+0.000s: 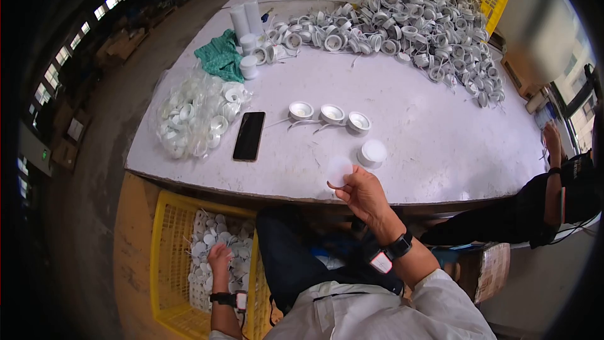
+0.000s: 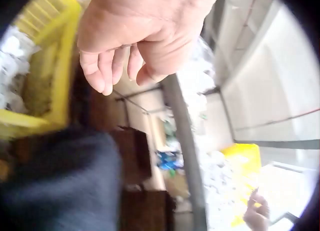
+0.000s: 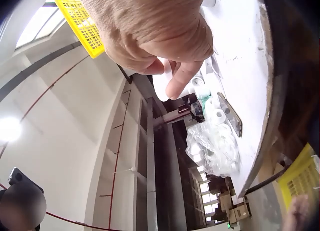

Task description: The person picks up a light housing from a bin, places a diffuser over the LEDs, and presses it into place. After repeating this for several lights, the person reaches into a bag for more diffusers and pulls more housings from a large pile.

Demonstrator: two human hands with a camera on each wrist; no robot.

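My right hand point(image 1: 366, 196) pinches a thin translucent white disc point(image 1: 338, 167) above the table's front edge. In the right wrist view the disc point(image 3: 160, 87) shows between the thumb and fingers of that hand point(image 3: 155, 33). Just beyond it stands a white round piece with discs on top point(image 1: 373, 152). Farther back, three white ring-shaped cups with wires point(image 1: 301, 110) sit in a row. My left hand point(image 1: 220, 263) is over the white discs point(image 1: 239, 258) in the yellow crate. Its fingers hang loosely bent in the left wrist view, with nothing visible between them point(image 2: 145, 36).
A phone point(image 1: 250, 136) lies left of the cups, beside a clear bag of white cups point(image 1: 189, 116). Behind are a green cloth point(image 1: 220, 55) and white rolls point(image 1: 240, 22). Wired rings point(image 1: 409, 31) are heaped at the back right. Another person's arm point(image 1: 553, 164) is at the right.
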